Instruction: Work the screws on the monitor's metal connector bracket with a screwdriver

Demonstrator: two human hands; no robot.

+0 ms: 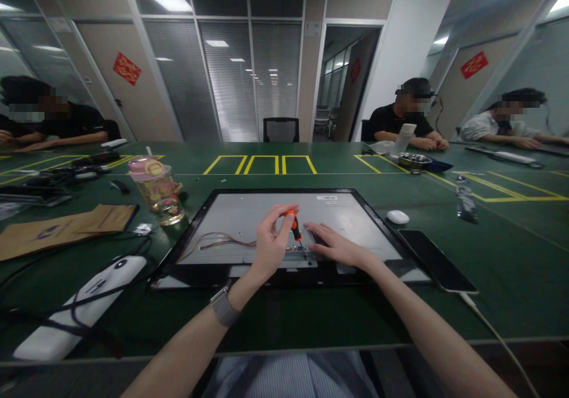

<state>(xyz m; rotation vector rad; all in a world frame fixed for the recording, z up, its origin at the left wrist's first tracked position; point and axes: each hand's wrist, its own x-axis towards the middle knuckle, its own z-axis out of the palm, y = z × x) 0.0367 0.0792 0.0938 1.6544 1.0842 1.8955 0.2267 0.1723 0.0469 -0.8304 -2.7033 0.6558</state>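
A flat monitor panel [249, 208] lies face down on the green table, its grey metal back up, with thin red and white wires [222, 243] running across it. My left hand [272, 239] is closed around a small orange-handled screwdriver [294, 224], held upright with its tip on a small board [302, 251] at the panel's near edge. My right hand [334, 244] lies flat on the panel just right of the screwdriver, fingers stretched out, holding nothing.
A black phone [436, 260] with a cable lies right of the panel, a white mouse [397, 216] behind it. Left are a pink-lidded bottle [159, 192], brown paper bags [66, 227], and a white device [84, 303] with black cables. Three other people sit at the table's far sides.
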